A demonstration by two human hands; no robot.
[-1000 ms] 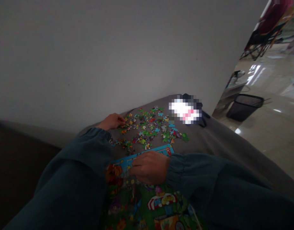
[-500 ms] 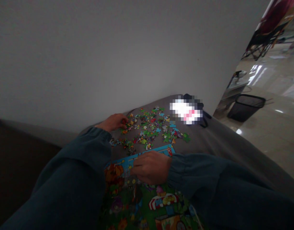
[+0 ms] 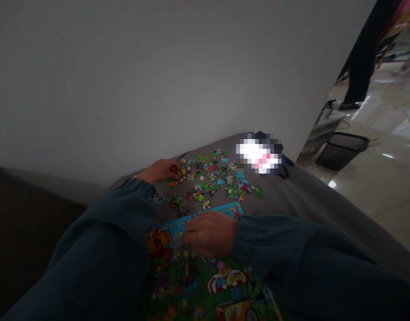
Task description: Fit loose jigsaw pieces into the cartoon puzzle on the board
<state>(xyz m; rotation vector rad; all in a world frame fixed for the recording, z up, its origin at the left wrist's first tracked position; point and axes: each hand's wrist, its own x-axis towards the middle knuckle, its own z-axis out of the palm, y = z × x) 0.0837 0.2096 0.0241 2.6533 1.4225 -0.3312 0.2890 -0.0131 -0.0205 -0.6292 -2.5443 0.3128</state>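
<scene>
Loose jigsaw puzzle pieces (image 3: 211, 178) of many colours lie scattered over the grey cloth. At their left edge is my left hand (image 3: 161, 171), fingers curled in among the pieces; whatever is at the fingertips is too small to make out. Nearer to me lies a colourful puzzle picture (image 3: 194, 285) with a blue border and cartoon figures. My right hand (image 3: 210, 234) rests over its upper part, knuckles up and fingers bent together, covering some of the picture. What its fingertips touch or hold is hidden beneath the hand.
A blurred-out bright phone-like object (image 3: 258, 156) sits beyond the pieces, with a dark strap (image 3: 285, 171) beside it. A pale wall (image 3: 158, 89) rises behind the grey cloth (image 3: 312, 200). On the floor at right stands a dark wastebasket (image 3: 342, 151). A person's dark-trousered leg (image 3: 360, 67) shows farther back.
Both hands stay nearly where they were; the left fingers shift very slightly. A person's leg has come into view at the upper right.
</scene>
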